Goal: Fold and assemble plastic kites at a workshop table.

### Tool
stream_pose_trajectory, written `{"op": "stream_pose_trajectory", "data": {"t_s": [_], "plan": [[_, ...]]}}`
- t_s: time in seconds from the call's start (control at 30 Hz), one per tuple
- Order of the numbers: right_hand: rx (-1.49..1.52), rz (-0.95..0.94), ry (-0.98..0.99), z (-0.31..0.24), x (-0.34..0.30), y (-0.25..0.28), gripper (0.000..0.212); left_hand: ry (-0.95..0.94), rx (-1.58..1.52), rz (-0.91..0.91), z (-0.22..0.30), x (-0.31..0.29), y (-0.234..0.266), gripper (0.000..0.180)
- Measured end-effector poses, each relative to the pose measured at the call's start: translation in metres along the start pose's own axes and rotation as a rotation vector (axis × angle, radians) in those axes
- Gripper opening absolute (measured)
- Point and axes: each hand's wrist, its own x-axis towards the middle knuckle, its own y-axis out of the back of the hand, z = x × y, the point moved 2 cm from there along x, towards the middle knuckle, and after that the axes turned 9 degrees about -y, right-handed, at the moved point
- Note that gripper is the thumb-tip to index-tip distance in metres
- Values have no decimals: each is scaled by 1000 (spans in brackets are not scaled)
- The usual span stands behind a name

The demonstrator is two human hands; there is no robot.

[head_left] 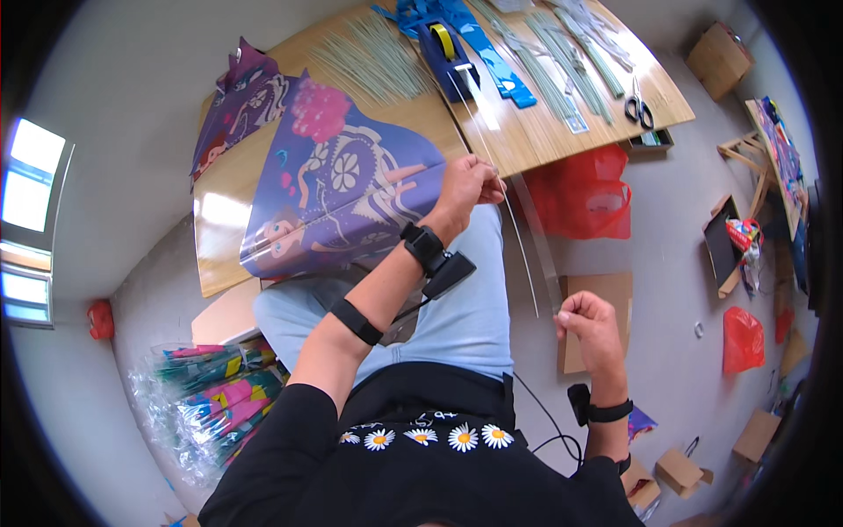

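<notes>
tape dispenser (450, 68), rods (369, 60) and scissors (637, 99) on table (522, 145) beyond the hands (595, 328)

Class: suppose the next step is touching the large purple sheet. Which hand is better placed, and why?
Probably the left hand: it is beside the purple sheet, at the table's edge, though holding a thin rod. The right hand is farther off, beyond the table, pinching a clear strip.
</notes>
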Motion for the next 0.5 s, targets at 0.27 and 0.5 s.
{"op": "stream_pose_trajectory", "data": {"t_s": [0.27, 0.5], "plan": [[59, -18, 4, -11, -2, 3, 7, -129, 7, 114, 28, 61, 28, 3], [110, 10, -38, -27, -17, -1, 8, -266, -6, 130, 42, 144, 55, 6]]}}
